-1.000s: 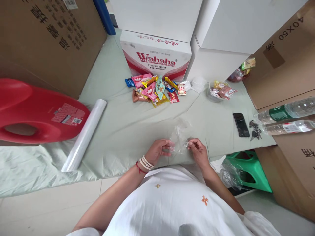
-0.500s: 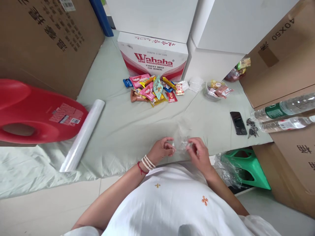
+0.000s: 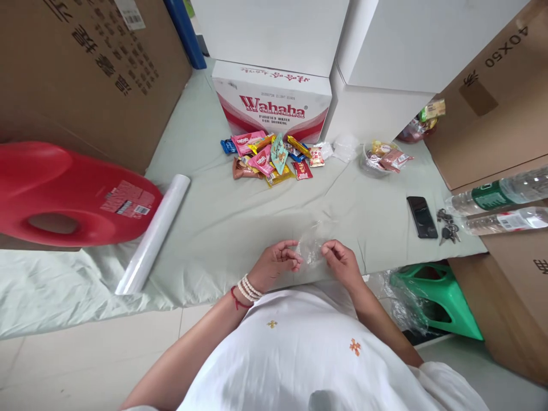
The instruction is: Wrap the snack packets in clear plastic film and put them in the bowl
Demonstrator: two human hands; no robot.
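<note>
A clear plastic bag (image 3: pixel 311 246) stretches between my two hands, just above the cloth-covered table (image 3: pixel 240 217). My left hand (image 3: pixel 276 264), with white bead strands and a red string at the wrist, pinches the bag's left side. On its other side, my right hand (image 3: pixel 341 262) grips the plastic between thumb and forefinger. The bag looks thin and see-through; I cannot make out anything inside it. Beyond the hands lies a pile of wrapped snacks (image 3: pixel 261 160) in pink, yellow, blue, red and brown packets. Crumpled clear bags (image 3: pixel 345 149) rest to the right of that pile.
A white-and-red Wahaha carton (image 3: pixel 274 103) stands behind the snacks. At right are a bowl of snacks (image 3: pixel 371 168), a phone (image 3: pixel 422 217), keys (image 3: pixel 448 231) and plastic bottles (image 3: pixel 500 221). On the left lie a plastic roll (image 3: pixel 154 234) and a red jug (image 3: pixel 85 228). A green stool (image 3: pixel 454 308) stands below.
Both hands stay on the bag, and its plastic is spread a little differently between them. The whole view has shifted slightly, so the surroundings appear farther right.
</note>
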